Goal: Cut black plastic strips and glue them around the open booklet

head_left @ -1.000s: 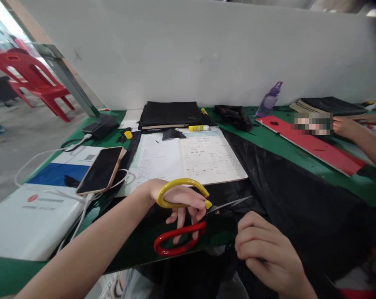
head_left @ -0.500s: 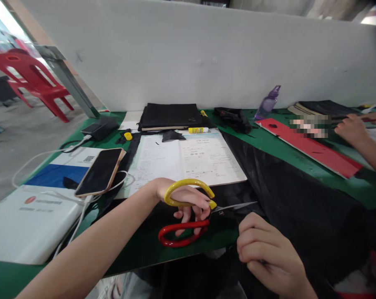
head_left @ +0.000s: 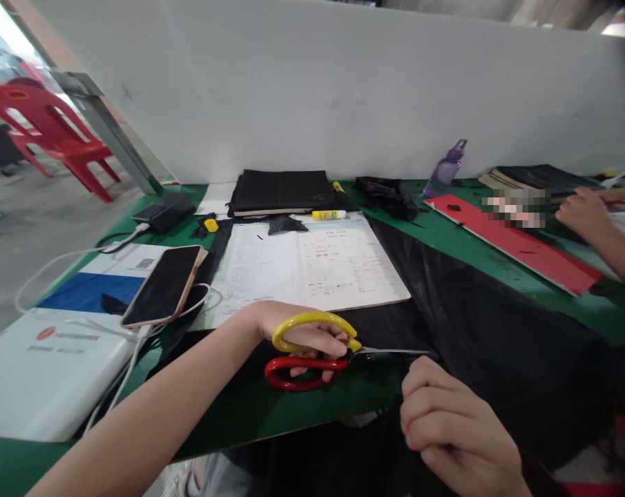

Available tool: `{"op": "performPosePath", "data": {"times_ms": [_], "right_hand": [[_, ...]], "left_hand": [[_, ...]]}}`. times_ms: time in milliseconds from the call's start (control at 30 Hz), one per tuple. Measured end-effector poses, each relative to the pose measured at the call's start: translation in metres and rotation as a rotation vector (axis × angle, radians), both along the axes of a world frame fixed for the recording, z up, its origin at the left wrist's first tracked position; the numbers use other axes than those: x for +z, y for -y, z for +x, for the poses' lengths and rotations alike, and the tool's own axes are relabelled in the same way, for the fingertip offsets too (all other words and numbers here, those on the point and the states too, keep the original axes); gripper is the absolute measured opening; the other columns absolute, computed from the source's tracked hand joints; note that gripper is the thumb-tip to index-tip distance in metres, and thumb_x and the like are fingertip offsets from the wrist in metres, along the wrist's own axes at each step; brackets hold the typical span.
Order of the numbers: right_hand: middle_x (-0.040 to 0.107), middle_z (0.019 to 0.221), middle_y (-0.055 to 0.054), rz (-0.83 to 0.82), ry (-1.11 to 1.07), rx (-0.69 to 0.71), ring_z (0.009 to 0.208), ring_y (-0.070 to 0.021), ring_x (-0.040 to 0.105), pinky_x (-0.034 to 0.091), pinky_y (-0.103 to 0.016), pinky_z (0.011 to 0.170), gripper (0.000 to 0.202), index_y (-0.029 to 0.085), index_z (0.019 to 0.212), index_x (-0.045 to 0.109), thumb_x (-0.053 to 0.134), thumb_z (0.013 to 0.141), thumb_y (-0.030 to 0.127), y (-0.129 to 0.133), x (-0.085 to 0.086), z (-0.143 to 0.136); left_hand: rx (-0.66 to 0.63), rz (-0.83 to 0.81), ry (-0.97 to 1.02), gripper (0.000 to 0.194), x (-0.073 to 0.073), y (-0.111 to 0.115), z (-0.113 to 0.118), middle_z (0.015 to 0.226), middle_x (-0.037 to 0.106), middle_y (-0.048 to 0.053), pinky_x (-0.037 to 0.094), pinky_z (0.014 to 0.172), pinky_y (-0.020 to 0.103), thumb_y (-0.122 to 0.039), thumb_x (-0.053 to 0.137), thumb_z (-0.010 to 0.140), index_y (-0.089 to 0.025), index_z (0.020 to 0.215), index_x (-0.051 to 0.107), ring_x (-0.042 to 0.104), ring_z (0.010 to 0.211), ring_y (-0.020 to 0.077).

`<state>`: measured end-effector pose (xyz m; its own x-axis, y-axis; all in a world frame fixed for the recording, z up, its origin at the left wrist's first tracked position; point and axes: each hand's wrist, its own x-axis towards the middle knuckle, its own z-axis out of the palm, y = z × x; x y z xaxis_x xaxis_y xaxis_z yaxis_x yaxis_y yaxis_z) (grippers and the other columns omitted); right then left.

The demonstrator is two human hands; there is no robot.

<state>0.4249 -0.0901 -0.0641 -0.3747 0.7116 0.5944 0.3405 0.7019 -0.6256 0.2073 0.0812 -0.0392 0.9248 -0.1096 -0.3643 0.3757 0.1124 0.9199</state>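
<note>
The left hand (head_left: 309, 336) grips the scissors (head_left: 315, 317) by their handles, blades toward 3 o'clock. At 4 o'clock, the right hand (head_left: 452, 417) is curled, its hold unclear. The black sheet (head_left: 503, 338), at 3 o'clock, looks light, limp, slippery; best pinched by an edge.

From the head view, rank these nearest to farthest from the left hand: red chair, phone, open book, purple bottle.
Measured from the left hand:
1. Open book: just beyond the hand.
2. Phone: left side of the table.
3. Purple bottle: far edge, right of the book.
4. Red chair: off the table, far left.
</note>
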Motion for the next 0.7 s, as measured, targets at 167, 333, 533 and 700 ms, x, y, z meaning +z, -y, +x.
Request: {"op": "performPosePath", "data": {"times_ms": [167, 333, 533, 700], "right_hand": [[0.061, 0.066, -0.001, -0.024, -0.010, -0.007, 0.065, -0.0150, 0.054, 0.046, -0.033, 0.063, 0.023, 0.021, 0.079, 0.057, 0.051, 0.077, -0.001, 0.002, -0.001, 0.000], [0.059, 0.064, -0.001, -0.077, -0.087, 0.048, 0.063, -0.0141, 0.052, 0.045, -0.031, 0.059, 0.021, 0.021, 0.078, 0.057, 0.052, 0.077, 0.001, 0.004, -0.005, 0.000], [0.060, 0.062, 0.000, -0.118, -0.169, 0.118, 0.059, -0.0137, 0.052, 0.043, -0.031, 0.056, 0.021, 0.021, 0.079, 0.058, 0.051, 0.076, 0.001, 0.004, -0.003, 0.001], [0.069, 0.093, -0.009, -0.144, -0.091, 0.096, 0.085, -0.0217, 0.064, 0.053, -0.038, 0.071, 0.035, 0.020, 0.108, 0.060, 0.047, 0.080, 0.003, 0.000, -0.005, 0.011]], "left_hand": [[0.122, 0.060, 0.011, 0.031, -0.002, 0.009, -0.004, 0.080, 0.069, 0.003, 0.040, 0.037, 0.017, -0.047, 0.060, 0.088, -0.017, 0.092, 0.056, 0.056, 0.044, 0.0075], [0.218, 0.050, 0.020, 0.027, -0.004, 0.019, -0.007, 0.074, 0.064, -0.001, 0.037, 0.035, 0.017, -0.042, 0.064, 0.085, -0.020, 0.087, 0.047, 0.052, 0.041, 0.0074], [0.216, 0.045, 0.010, 0.024, -0.005, 0.025, -0.007, 0.074, 0.063, -0.001, 0.036, 0.034, 0.018, -0.036, 0.063, 0.084, -0.021, 0.087, 0.046, 0.050, 0.041, 0.0078], [0.212, 0.062, 0.023, 0.021, -0.005, 0.027, -0.008, 0.074, 0.065, 0.000, 0.037, 0.034, 0.017, -0.035, 0.061, 0.086, -0.020, 0.086, 0.047, 0.050, 0.041, 0.0070]]}}
